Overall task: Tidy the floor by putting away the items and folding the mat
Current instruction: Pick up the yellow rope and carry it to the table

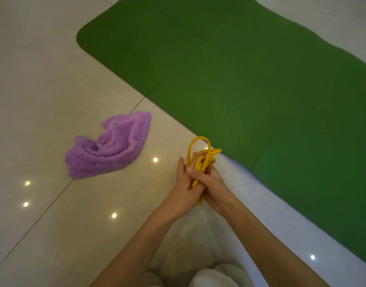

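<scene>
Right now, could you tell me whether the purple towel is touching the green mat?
Apart. The head view shows the purple towel crumpled on the tiles, with a strip of bare floor between its nearest corner and the edge of the green mat.

Tiled floor (43, 69) bears green mat (250, 79), purple towel (111, 146).

Under me are glossy beige tiles (43, 69), cut by a thin dark grout line (43, 212) running diagonally from lower left toward the upper right. Small round light reflections (114, 215) dot the shine on both sides of it. Pale white fabric (211, 276) covers my knees at the bottom edge
</scene>
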### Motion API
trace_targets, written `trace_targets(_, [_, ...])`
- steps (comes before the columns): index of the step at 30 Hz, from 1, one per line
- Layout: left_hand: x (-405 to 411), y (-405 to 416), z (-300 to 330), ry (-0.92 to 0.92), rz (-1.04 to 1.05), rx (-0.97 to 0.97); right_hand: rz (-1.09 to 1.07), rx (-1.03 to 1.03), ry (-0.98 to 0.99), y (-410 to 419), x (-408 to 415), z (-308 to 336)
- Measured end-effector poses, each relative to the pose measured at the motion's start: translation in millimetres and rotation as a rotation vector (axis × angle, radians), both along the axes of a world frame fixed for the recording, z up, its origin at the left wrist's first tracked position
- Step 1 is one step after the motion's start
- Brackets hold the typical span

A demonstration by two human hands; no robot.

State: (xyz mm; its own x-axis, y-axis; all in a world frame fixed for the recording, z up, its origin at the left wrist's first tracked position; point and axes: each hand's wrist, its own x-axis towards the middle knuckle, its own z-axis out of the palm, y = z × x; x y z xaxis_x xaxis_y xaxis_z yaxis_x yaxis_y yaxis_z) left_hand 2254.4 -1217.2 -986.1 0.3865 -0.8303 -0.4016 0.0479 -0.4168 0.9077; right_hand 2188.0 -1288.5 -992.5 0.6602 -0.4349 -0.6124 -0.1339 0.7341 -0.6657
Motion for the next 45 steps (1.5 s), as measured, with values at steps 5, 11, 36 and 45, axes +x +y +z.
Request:
trace_targets(5, [5,-2,18,-0.182,-0.184,0.182,-0.044,0.171,-0.114,3,-4,6])
trace_targets(11, [11,4,27,-0.532,-0.219,0.183,-0.02,0.183,-0.102,-2,-3,13])
trace_targets(36, [72,5,32,0.21,0.366,-0.073,-0.106,-0.019,0.066,-43,-5,33])
trace_targets(45, [117,-49,117,0.614,0.467,-0.069,-0.279,0.045,0.086,-85,14,124])
